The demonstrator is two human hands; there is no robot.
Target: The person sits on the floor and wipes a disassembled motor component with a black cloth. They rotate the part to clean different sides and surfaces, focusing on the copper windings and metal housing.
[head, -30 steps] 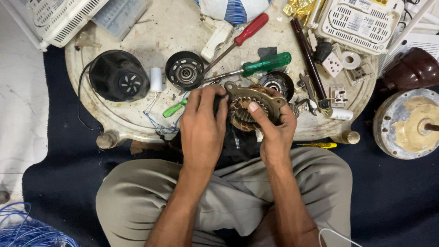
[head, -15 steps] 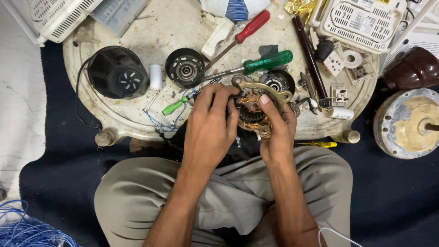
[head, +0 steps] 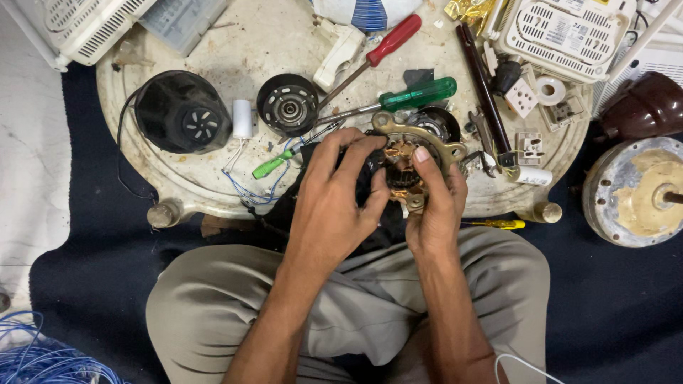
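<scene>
Both hands, left hand (head: 331,206) and right hand (head: 434,206), grip the motor stator (head: 405,167); a slip could tear its copper windings or knock the green screwdriver (head: 416,96) nearby.

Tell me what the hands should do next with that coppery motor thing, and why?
Probably steady it first. Both hands grip the motor stator with its copper windings: the left hand covers its left side, the right hand pinches its lower right. It hangs at the edge of the round table, over the lap, so setting it flat on the table near the green screwdriver seems the safest small move.
</scene>
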